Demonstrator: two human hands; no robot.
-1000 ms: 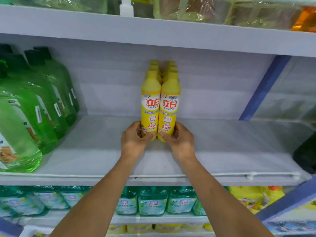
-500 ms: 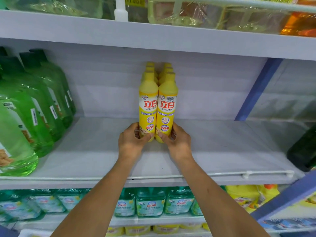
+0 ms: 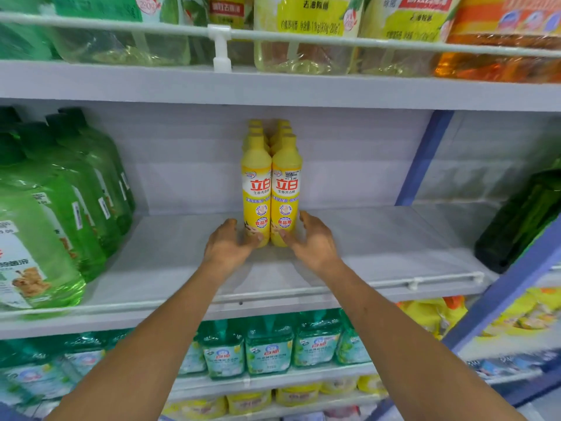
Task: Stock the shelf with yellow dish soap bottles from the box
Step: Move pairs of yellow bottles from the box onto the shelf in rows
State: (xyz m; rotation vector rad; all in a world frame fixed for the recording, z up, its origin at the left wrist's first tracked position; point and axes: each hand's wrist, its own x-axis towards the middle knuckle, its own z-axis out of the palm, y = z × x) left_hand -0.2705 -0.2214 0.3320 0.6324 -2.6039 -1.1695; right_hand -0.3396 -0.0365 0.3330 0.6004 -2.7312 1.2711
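Observation:
Two rows of yellow dish soap bottles stand upright on the middle shelf [image 3: 379, 247], running back toward the wall. The front left bottle [image 3: 256, 189] and front right bottle [image 3: 286, 189] touch side by side. My left hand [image 3: 226, 246] lies at the base of the left bottle, its thumb touching the bottle's front and its fingers loosened beside it. My right hand [image 3: 312, 243] sits at the base of the right bottle with fingers spread a little off its side and the thumb near the front. The box is out of view.
Large green detergent jugs [image 3: 60, 208] fill the shelf's left end, and a dark green bottle [image 3: 522, 217] leans at the right end. A rail [image 3: 409, 282] runs along the shelf's front edge. Bare shelf lies on both sides of the yellow bottles. Stocked shelves above and below.
Both hands have loosened from the bases of the two front bottles, the fingers spreading outward. The bottles stand where they were set.

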